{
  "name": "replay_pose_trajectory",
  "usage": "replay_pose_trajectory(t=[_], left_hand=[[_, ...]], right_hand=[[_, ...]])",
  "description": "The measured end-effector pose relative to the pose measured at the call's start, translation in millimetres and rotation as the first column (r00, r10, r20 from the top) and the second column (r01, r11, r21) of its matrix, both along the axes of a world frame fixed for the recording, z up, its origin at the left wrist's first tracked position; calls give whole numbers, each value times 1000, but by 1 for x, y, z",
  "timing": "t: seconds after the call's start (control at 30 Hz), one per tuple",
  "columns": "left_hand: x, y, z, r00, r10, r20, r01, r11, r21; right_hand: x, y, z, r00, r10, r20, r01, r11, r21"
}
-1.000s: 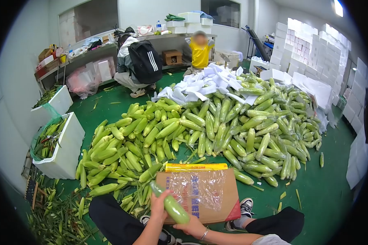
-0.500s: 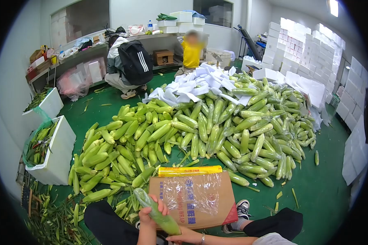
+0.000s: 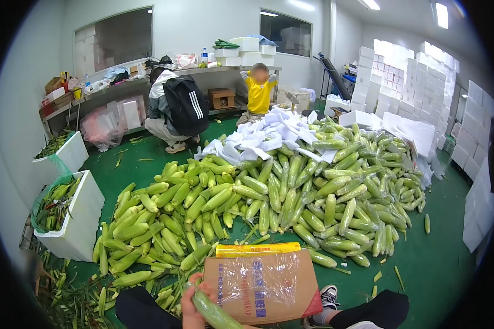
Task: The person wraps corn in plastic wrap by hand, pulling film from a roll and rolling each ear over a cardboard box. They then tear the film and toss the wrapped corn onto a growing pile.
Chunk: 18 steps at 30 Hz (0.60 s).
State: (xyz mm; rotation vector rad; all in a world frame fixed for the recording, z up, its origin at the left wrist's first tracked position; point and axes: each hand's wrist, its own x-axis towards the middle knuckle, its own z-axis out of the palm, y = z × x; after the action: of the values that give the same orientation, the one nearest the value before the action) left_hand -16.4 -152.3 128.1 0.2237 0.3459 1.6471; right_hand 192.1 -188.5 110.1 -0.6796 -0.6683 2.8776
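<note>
My left hand (image 3: 194, 300) is closed around an ear of corn in its green husk (image 3: 217, 313), which is wrapped in clear film. The ear slants down to the right, and its lower end reaches the bottom edge of the view. Of my right hand (image 3: 251, 327) only a sliver shows beside that lower end; its fingers are hidden. Just beyond the ear lies a brown cardboard box (image 3: 280, 304) with clear film spread over its top. Along the box's far edge rests a yellow carton (image 3: 258, 249).
Unwrapped corn (image 3: 164, 219) is heaped at left, film-wrapped corn (image 3: 335, 208) at right, with white foam pieces (image 3: 269, 131) on top. White foam boxes (image 3: 74, 219) hold husks at left. A person with a backpack (image 3: 184, 104) crouches behind; another wears yellow (image 3: 259, 94).
The view has tilted up, so my hands and the wrapped ear sit lower in it; my right hand has almost left the frame. The person in yellow has both arms raised to the head.
</note>
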Motion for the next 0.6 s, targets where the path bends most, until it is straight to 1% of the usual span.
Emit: replay_pose_trajectory(t=[0.03,0.07,0.13,0.17,0.2,0.23,0.27,0.3,0.33,0.37,0.5,0.57,0.6], left_hand=[[-6,0,-4,997,-50,-63,59,987,150],[-7,-1,-6,997,-52,-64,61,988,142],[-9,-3,-3,982,-81,-169,107,982,153],[-10,-3,-2,983,-78,-168,103,983,151],[-11,-4,0,963,18,-268,9,995,97],[-10,-4,2,923,101,-370,-88,995,53],[-7,-1,3,925,96,-367,-83,995,50],[-4,2,2,902,154,-404,-183,983,-34],[-1,5,3,870,207,-448,-283,953,-109],[2,6,4,878,219,-426,-304,942,-143],[6,6,5,878,209,-431,-320,925,-203],[6,5,5,894,165,-417,-270,941,-206],[5,5,4,892,170,-418,-275,939,-205]], right_hand=[[-1,-4,-2,1000,-6,13,5,999,40],[-3,-8,-4,1000,-10,25,8,997,79],[-8,-13,-7,999,-14,49,6,987,162],[-10,-13,-9,998,-15,63,2,978,206],[-11,-15,-10,997,-19,77,-1,968,250],[-11,-17,-10,997,-20,80,0,969,247],[-12,-17,-7,965,-217,148,85,793,603],[-13,-18,-2,899,-416,134,96,488,868],[-13,-17,4,813,-581,39,30,108,994],[-10,-17,11,819,-538,201,-14,332,943],[-11,-20,20,798,-554,237,-49,332,942],[-11,-22,13,804,-564,187,13,331,944],[-12,-23,5,807,-560,186,12,330,944]])
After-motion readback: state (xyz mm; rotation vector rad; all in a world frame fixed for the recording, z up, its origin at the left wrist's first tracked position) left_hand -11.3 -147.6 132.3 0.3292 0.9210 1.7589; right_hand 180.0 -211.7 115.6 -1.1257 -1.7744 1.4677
